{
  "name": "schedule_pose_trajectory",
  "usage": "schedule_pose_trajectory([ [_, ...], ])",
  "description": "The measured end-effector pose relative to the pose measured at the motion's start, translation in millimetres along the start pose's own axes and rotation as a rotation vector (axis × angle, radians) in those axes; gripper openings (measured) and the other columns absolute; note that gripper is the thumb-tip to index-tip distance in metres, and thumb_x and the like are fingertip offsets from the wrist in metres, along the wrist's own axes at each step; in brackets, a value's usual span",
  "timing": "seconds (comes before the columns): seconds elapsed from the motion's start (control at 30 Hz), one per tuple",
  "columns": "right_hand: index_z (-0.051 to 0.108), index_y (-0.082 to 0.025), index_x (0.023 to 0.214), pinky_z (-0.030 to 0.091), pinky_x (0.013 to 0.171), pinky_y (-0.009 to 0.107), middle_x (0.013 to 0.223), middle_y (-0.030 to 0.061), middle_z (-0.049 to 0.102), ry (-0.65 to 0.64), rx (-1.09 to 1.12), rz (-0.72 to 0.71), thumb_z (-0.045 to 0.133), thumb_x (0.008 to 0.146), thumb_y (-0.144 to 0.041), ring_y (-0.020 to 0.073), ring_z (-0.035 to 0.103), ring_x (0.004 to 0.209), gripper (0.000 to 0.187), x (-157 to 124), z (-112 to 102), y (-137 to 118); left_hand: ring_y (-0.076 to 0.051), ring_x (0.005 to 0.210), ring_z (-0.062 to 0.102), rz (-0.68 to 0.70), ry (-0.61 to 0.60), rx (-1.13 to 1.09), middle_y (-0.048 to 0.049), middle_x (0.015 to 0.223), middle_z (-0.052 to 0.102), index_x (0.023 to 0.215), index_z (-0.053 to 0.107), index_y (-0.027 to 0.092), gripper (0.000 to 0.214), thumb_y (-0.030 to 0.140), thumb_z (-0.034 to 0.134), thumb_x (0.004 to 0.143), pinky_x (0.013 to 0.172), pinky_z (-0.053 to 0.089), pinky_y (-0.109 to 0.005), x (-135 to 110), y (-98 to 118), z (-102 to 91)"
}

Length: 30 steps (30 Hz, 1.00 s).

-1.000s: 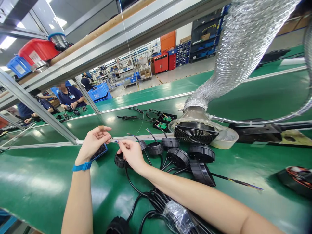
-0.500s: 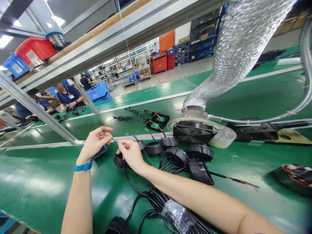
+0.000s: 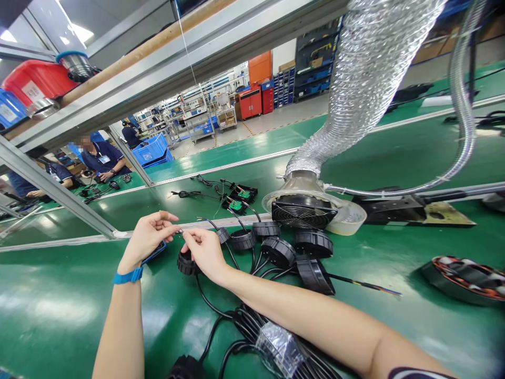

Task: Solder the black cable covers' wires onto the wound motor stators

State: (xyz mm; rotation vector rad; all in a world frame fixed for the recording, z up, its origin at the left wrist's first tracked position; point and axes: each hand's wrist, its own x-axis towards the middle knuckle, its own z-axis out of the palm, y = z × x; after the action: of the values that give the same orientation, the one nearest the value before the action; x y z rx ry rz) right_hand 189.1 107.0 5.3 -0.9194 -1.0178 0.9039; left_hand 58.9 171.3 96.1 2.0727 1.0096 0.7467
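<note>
My left hand [image 3: 152,234], with a blue band on its wrist, pinches the tip of a thin wire end [image 3: 180,230]. Close beside it my right hand [image 3: 203,252] grips the same cable's wires between thumb and fingers. Under the right hand sits a black ribbed cap [image 3: 187,262], partly covered by the fingers. Several similar black caps with cables through them stand to the right, such as one round cap [image 3: 278,251]. A blue-edged tray [image 3: 154,252] lies half hidden behind my left wrist.
A black fan [image 3: 303,211] under a silver duct [image 3: 355,89] stands behind the caps. Green circuit boards [image 3: 239,197] lie beyond the ledge. In front is a bundle of black cables [image 3: 252,321] in clear wrap. A person [image 3: 103,158] works at far left.
The whole view has shifted, so things appear slightly farther left. Both hands stay together at the wire end, with only small finger movement.
</note>
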Motion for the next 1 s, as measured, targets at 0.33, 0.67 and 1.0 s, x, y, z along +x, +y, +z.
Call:
schedule_pose_trajectory([
  [0.33, 0.066, -0.016, 0.074, 0.039, 0.046, 0.02, 0.056, 0.0004, 0.063, 0.003, -0.006, -0.016, 0.053, 0.089, -0.034, 0.0094, 0.049, 0.043, 0.027, -0.5, -0.2, -1.2, -0.014, 0.061, 0.064, 0.048, 0.099, -0.131, -0.0012, 0.069, 0.068, 0.099, 0.066, 0.014, 0.037, 0.037, 0.077, 0.073, 0.06, 0.052, -0.025, 3.9, -1.0, 8.9],
  [0.67, 0.068, -0.016, 0.079, 0.04, 0.047, 0.02, 0.058, 0.001, 0.063, -0.005, -0.02, -0.035, 0.053, 0.09, -0.036, 0.0105, 0.052, 0.045, 0.028, -1.5, -0.5, -2.4, -0.016, 0.062, 0.064, 0.045, 0.09, -0.106, -0.0015, 0.069, 0.067, 0.098, 0.066, 0.015, 0.038, 0.04, 0.077, 0.073, 0.06, 0.052, -0.026, 6.1, -4.0, 11.1],
  [1.0, 0.066, -0.016, 0.077, 0.038, 0.046, 0.019, 0.059, -0.0002, 0.062, -0.038, -0.023, -0.052, 0.052, 0.091, -0.034, 0.0081, 0.048, 0.043, 0.027, -1.7, -0.6, -1.9, -0.01, 0.046, 0.054, -0.039, 0.022, -0.075, 0.0026, 0.056, 0.06, 0.098, 0.067, 0.016, 0.037, 0.046, 0.07, 0.079, 0.045, 0.044, -0.019, 4.9, -0.8, 16.5],
])
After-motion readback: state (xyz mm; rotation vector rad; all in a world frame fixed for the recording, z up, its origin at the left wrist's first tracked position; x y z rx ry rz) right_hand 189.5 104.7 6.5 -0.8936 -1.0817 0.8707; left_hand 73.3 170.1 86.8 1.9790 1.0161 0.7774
